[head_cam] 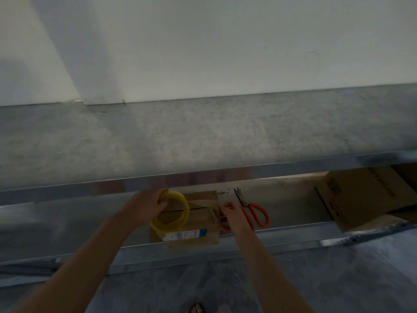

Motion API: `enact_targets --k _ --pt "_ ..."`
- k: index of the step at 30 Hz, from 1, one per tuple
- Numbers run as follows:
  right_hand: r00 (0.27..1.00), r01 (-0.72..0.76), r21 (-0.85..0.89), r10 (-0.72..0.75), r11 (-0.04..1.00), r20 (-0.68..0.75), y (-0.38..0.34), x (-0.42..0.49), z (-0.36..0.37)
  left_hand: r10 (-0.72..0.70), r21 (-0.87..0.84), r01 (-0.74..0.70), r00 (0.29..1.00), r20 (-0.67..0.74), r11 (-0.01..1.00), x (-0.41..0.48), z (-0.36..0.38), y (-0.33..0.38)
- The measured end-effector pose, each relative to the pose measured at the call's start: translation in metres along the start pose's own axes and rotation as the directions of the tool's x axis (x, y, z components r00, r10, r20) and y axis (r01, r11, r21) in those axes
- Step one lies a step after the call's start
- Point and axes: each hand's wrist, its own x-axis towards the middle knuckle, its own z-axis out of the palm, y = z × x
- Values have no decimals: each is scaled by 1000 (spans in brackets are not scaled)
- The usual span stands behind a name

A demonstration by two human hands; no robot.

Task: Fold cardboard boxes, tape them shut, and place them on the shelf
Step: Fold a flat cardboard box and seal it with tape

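Dimly lit grey metal shelf point(291, 208), white wall point(225, 41) behind, holds a brown cardboard box point(198, 240). Left hand point(149, 203) grips a yellow tape roll point(186, 205); right hand point(232, 217) pinches the tape strip point(213, 213)

A small brown cardboard box point(198, 239) sits on the metal shelf point(293, 208), flaps closed with a dark seam across its top and a white shipping label with a blue patch near its front edge. A yellow tape roll point(180, 219) stands tilted over the box's left half, gripped at its upper rim by the left hand point(151, 203). A tape strip point(203, 205) runs from it across the top to the right edge, where the right hand point(231, 216) pinches it. Orange-handled scissors point(252, 211) lie just right of the box. A larger cardboard box point(361, 199) rests further right.
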Motion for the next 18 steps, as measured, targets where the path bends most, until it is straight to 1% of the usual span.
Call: enact_targets --k 1,2,4,5,6,7,9,10,11,12,13,14,15,16,18 --pt "998 37 -58 -39 998 -39 3 0 0 -6 3 6 1000 -6 1000 0 0 1" --pt "990 97 -136 -109 986 -89 7 0 -1 -11 7 11 1000 -11 1000 -1 1 2" --pt "940 253 -244 -297 936 -166 11 -5 -3 -16 5 16 1000 -16 1000 -2 2 5" --pt "917 313 -262 -362 913 -168 13 -6 -5 -17 0 17 1000 -19 1000 -2 2 6" --pt "903 364 -262 -408 894 -134 13 -7 -7 -16 -8 15 1000 -25 1000 -2 2 6" --pt "891 425 -239 -450 873 -59 14 -8 -10 -12 -18 11 999 -34 1000 -2 2 7" --pt "852 521 -155 -500 839 156 17 -12 -14 1 -34 -2 999 -44 999 -3 2 6" --pt "834 530 -148 -481 835 272 16 -14 -15 11 -34 -12 999 -42 999 -4 1 6" --pt "819 536 -218 -439 816 370 12 -15 -16 23 -35 -25 999 -41 999 -5 2 6" --pt "806 559 -355 -389 750 447 6 -16 -17 36 -40 -38 998 -45 998 -6 2 8" --pt "796 594 -515 -357 618 488 3 -15 -17 49 -48 -51 998 -44 998 -9 2 9" --pt "783 622 -620 -354 479 511 2 -12 -16 67 -64 -69 997 -38 996 -11 2 11" --pt "771 636 -667 -362 387 524 2 -10 -14 90 -101 -92 996 -30 991 -14 1 12" --pt "762 644 -672 -384 365 522 2 -10 -13 110 -169 -111 994 -15 979 -19 -1 12" --pt "753 654 -641 -430 403 498 5 -8 -11 121 -311 -106 992 27 944 -29 -10 10"
